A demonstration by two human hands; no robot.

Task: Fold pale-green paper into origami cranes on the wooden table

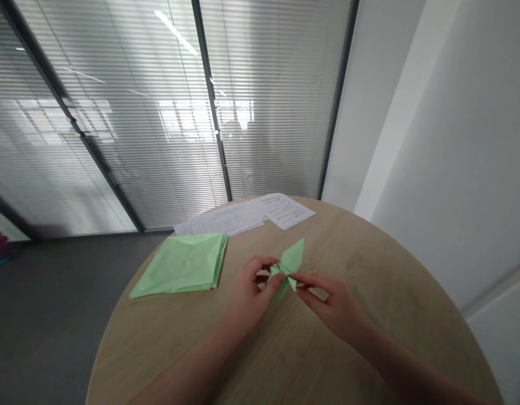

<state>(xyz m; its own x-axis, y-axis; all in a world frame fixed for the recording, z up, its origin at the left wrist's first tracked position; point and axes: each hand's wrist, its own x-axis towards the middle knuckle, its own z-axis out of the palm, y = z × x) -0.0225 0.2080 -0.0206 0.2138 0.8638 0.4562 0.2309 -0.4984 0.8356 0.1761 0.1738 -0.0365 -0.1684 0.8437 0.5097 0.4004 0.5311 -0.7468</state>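
Between my two hands is a folded piece of light green paper (292, 257), with one pointed flap sticking up and smaller folds at its middle. My left hand (254, 286) pinches it from the left, the thumb pressed on the centre folds. From the right, my right hand (327, 298) grips a small lower flap between thumb and forefinger. Part of the paper is hidden behind the left fingers. To the left of my hands lies a stack of green paper sheets (184, 263) with crease marks on the top sheet.
The round wooden table (390, 281) carries everything. Printed white sheets (232, 218) overlap at its far edge, beside another printed page (285, 211). Behind stands a glass partition with blinds (167, 169), and a white wall (462, 169) is close on the right.
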